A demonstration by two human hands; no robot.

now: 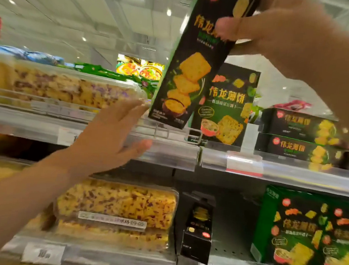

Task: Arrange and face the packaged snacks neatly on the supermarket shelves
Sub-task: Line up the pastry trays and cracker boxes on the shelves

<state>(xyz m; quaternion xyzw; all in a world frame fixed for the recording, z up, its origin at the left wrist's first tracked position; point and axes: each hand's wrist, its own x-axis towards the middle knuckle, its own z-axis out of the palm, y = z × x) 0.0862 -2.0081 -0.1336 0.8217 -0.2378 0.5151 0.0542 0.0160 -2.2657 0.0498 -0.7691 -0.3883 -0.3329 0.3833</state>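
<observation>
Tilted box [192,70] pinched high by right hand [283,36], left hand [110,135] open, empty: could topple neighbouring upright box [226,107].

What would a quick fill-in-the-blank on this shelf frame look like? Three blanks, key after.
1. The right hand grips a tall black ____ of crackers.
2. The left hand is ____, fingers straight, by the shelf edge.
3. The held box is ____, not upright.

Missing words: box; open; tilted
</observation>
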